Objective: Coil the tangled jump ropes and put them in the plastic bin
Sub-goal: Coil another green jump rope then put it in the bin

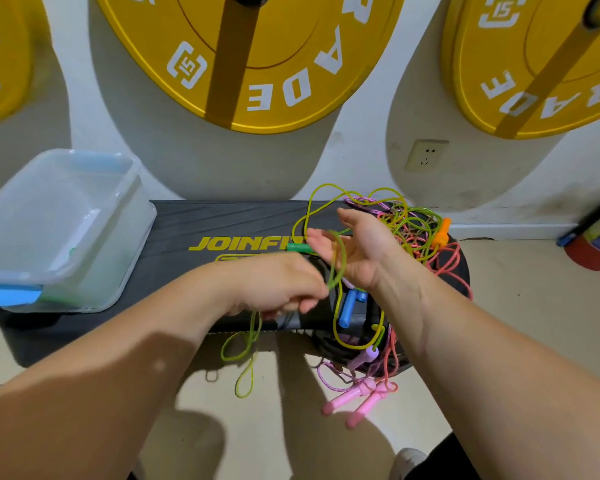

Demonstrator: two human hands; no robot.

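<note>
While my right hand point(355, 249) is spreading flat, palm up, as a former, my left hand point(278, 285) is pinching the green rope point(338, 261) and looping it across that palm. Its slack is trailing down toward me off the counter point(194, 220), and the bin point(66, 230) is sitting well to my left.

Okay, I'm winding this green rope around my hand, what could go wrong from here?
1. The green rope loops around your right hand but runs back into the tangled pile, so pulling may tighten knots or drag other ropes along.
2. The pink handles already hang off the black step board; a tug could pull more onto the floor.
3. Slack dangling below your left hand could snag.
</note>
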